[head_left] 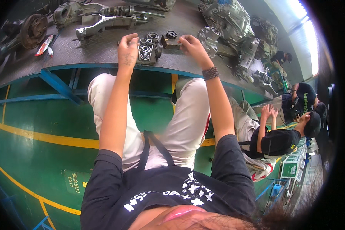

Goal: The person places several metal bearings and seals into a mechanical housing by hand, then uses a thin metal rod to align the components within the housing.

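My left hand (127, 50) is raised over the bench edge, its fingers loosely bent and apart, with nothing visible in them. Just right of it sits a small metal housing (144, 56) with several bearing rings (145, 49) in and around it. Behind these lie a toothed ring (153, 36) and a dark bearing (171, 34). My right hand (194, 48) is closed in a pinch beside a brown block-like piece (170, 43). Anything between those fingertips is too small to make out. A beaded bracelet (211, 73) circles my right wrist.
On the metal bench (84, 51) stand a gear shaft in a split casing (111, 19), a large gearbox (228, 23) and a rusty brake drum (33, 31). A red-and-white packet (45, 45) lies left. Blue struts (59, 84) run below. Co-workers (280, 138) sit at right.
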Available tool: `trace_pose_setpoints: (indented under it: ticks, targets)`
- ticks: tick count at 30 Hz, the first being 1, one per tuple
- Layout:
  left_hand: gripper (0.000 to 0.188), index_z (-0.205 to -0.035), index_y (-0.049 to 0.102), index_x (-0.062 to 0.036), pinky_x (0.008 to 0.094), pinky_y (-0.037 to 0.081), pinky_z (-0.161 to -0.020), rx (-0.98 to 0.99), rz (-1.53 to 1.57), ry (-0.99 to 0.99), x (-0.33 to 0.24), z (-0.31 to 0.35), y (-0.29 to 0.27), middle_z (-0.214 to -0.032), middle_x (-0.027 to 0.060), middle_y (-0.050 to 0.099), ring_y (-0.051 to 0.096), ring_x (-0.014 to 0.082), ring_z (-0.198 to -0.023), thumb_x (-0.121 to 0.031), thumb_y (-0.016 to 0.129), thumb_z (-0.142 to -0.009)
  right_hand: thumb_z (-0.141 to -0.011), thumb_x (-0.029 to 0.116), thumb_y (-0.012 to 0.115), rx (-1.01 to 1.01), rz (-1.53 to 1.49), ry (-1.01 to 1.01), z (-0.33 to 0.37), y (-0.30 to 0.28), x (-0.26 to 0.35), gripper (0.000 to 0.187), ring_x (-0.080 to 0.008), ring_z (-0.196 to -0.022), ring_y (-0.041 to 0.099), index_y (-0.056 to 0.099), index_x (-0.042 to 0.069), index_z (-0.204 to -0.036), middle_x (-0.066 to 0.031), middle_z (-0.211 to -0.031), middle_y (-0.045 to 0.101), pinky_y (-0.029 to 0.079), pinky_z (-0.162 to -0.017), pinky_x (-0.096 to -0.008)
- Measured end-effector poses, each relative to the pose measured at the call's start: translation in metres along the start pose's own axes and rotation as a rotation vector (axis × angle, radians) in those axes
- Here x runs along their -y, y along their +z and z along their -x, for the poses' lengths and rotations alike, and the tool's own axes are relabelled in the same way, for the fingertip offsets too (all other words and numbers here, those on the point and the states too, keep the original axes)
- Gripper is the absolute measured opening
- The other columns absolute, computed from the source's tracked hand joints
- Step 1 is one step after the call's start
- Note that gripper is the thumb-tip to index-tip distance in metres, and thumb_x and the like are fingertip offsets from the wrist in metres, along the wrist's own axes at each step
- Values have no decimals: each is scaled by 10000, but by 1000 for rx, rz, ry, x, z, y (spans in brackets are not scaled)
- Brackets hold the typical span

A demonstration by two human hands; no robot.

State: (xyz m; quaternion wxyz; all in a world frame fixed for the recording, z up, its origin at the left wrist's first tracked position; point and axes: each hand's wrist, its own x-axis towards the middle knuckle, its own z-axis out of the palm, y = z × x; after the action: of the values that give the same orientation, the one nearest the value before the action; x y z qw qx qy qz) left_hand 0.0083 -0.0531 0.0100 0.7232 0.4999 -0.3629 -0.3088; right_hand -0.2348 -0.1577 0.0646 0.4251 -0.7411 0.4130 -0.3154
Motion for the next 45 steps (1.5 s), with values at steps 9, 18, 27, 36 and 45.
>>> trace_pose_setpoints:
  ticks: [9,18,27,36,45]
  targets:
    - [236,-1126,676,-16,312,520,-806,113,-224,270,-19,23,10,-1045,99,700,668,183,-911,-135,637,-926,-962,202,678,145,-595,-140,17,89,26,212,-33,-691,558,679,32,-1088,27,-851,658,420,-600,-173]
    - [223,-1167,674,-18,268,526,-829,278,-289,314,-32,37,11,-1049,82,712,668,140,-946,-109,606,-975,-975,150,646,140,-603,-266,23,75,17,169,-36,-722,556,681,20,-1078,26,-865,663,420,-608,-184]
    - [227,-1178,656,-30,244,516,-753,66,-113,143,-21,18,-2,-1049,61,703,623,98,-861,-152,568,-1008,-1041,257,540,72,-650,-189,18,69,9,240,-57,-686,550,639,40,-1016,33,-802,589,407,-570,-205]
    - [273,-1203,654,-11,256,512,-853,240,-258,239,-20,29,12,-1080,80,703,647,120,-987,-157,638,-973,-1048,367,510,74,-704,-134,19,64,8,407,-59,-608,490,540,95,-746,32,-684,511,347,-518,-216]
    - [325,-1223,656,-7,272,517,-877,361,-295,171,-34,43,22,-1108,90,704,654,148,-1000,-196,673,-960,-1021,452,544,123,-566,-106,24,79,12,537,-63,-570,390,511,96,-621,48,-597,442,308,-537,-243]
